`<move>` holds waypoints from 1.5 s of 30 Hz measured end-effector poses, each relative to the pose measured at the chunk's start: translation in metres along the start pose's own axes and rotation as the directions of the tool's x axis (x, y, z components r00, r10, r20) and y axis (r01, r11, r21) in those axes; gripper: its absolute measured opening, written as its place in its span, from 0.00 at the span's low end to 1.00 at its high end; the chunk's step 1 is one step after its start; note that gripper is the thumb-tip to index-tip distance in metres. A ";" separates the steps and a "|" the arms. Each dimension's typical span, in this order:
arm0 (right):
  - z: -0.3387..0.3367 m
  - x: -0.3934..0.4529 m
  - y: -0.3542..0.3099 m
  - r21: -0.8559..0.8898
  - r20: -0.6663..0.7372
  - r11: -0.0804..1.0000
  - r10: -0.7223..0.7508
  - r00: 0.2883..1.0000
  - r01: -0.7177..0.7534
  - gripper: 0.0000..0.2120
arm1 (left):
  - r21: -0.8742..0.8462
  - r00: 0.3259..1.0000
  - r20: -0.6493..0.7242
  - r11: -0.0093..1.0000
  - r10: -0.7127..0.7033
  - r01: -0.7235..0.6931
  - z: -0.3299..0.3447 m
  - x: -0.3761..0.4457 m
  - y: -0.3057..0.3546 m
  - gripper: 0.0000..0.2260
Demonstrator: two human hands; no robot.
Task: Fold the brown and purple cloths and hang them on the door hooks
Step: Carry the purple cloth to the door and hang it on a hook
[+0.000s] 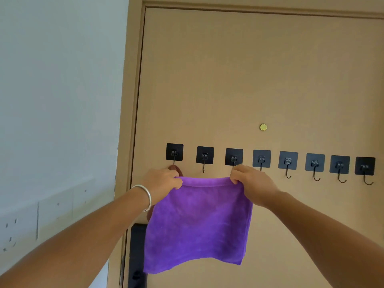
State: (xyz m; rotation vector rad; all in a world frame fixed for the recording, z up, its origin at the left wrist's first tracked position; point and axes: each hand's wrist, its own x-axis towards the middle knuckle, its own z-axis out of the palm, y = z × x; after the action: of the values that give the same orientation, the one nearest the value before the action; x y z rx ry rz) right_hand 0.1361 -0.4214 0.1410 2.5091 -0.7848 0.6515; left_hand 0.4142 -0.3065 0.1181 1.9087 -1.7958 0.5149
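Both hands' fingers pinch the folded purple fleece cloth's [197, 223] top corners, left hand [161, 183], right hand [252, 183]; black square adhesive door hooks [205, 155] sit just above the fingers, bare door below.

We see a tan door [249, 69] carrying a row of eight black adhesive hooks [261, 159]; a brown cloth [176, 170], mostly hidden, hangs at the leftmost hook [174, 152].

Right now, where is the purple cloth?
The purple cloth hangs against the door, its top corners pinched by the left hand and right hand, just below the leftmost hooks.
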 end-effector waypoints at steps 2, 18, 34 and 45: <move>0.006 0.009 0.001 -0.072 0.027 0.996 -0.040 0.999 0.042 0.19 | 0.043 0.998 -0.051 0.999 0.022 -0.020 0.011 0.011 -0.005 0.12; 0.050 0.088 0.000 -0.336 0.188 0.931 0.215 0.958 -0.143 0.22 | 0.232 0.995 0.044 0.969 -0.094 0.081 0.054 0.097 0.004 0.16; 0.132 0.072 -0.024 -0.103 0.249 0.989 0.128 0.960 -0.105 0.30 | 0.312 0.946 0.268 0.946 -0.181 0.092 0.107 0.062 0.034 0.24; 0.092 0.039 0.006 -0.108 0.155 0.988 0.124 0.980 -0.108 0.13 | 0.534 0.970 0.174 0.844 -0.170 0.052 0.059 0.062 0.054 0.09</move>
State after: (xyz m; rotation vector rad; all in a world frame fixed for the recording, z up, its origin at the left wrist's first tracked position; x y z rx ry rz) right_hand 0.1890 -0.4902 0.0902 2.4620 -1.0024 0.4394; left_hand 0.3621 -0.3937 0.1089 2.5101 -1.7811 0.8598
